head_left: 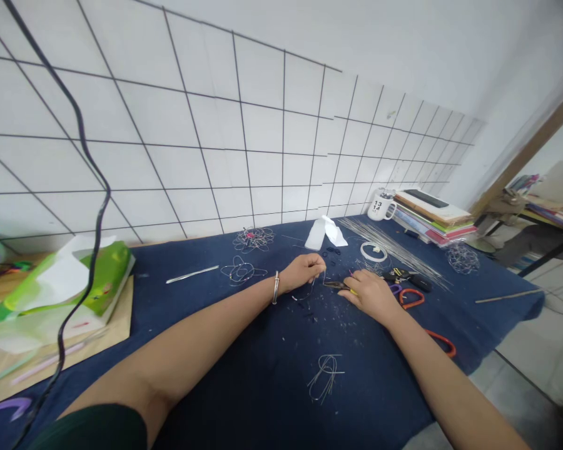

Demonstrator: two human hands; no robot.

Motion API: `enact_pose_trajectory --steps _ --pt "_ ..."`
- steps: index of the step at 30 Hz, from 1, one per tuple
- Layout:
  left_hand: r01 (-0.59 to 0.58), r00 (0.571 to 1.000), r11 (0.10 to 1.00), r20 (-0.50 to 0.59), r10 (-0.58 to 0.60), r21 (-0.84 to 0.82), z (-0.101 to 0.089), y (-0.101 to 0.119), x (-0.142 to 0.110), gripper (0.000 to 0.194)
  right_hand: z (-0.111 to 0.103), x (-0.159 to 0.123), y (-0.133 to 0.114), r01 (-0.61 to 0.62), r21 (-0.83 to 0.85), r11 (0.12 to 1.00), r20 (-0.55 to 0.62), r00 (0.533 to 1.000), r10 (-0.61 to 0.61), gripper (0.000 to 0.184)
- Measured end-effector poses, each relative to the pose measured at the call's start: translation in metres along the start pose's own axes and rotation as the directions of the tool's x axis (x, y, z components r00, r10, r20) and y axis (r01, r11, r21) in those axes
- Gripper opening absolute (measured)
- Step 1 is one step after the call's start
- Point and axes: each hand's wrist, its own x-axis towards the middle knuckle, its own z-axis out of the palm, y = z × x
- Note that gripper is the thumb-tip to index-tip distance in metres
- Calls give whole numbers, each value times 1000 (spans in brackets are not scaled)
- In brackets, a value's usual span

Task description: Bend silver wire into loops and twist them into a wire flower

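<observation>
My left hand (pixel 304 271), with a silver bangle (pixel 276 287) at the wrist, pinches a thin wire (pixel 313 289) that hangs down from the fingertips in a curve. Just to its right, my right hand (pixel 371 295) is closed on a pair of pliers (pixel 336 285); a bit of yellow handle shows under the fingers. The plier jaws point left toward the wire, and whether they touch it I cannot tell. Small clippings are scattered on the cloth below. Orange-handled scissors (pixel 411 299) lie beside my right wrist.
Blue cloth (pixel 244 387) covers the table. Bundled wires (pixel 326 378) lie in front, wire loops (pixel 241 270) at left, long straight wires (pixel 394 247) behind. A white spool (pixel 373 252), a mug (pixel 381 205), stacked books (pixel 431 215) and a tissue pack (pixel 98 281) stand around. A black cable (pixel 82 125) hangs at left.
</observation>
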Motion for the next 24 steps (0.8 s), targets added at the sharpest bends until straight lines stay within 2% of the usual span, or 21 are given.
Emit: enact_pose_trajectory --steps 12,20,24 --pt "20 1000 1000 -21 -20 -9 -2 1 1 18 -4 2 -2 -32 49 998 -7 999 33 35" --pt "-23 999 1000 46 23 -2 -4 1 0 20 -2 2 -1 -36 208 977 15 999 34 33" --pt "-33 991 999 132 31 10 -3 5 -2 21 3 1 3 -50 359 932 81 996 22 31"
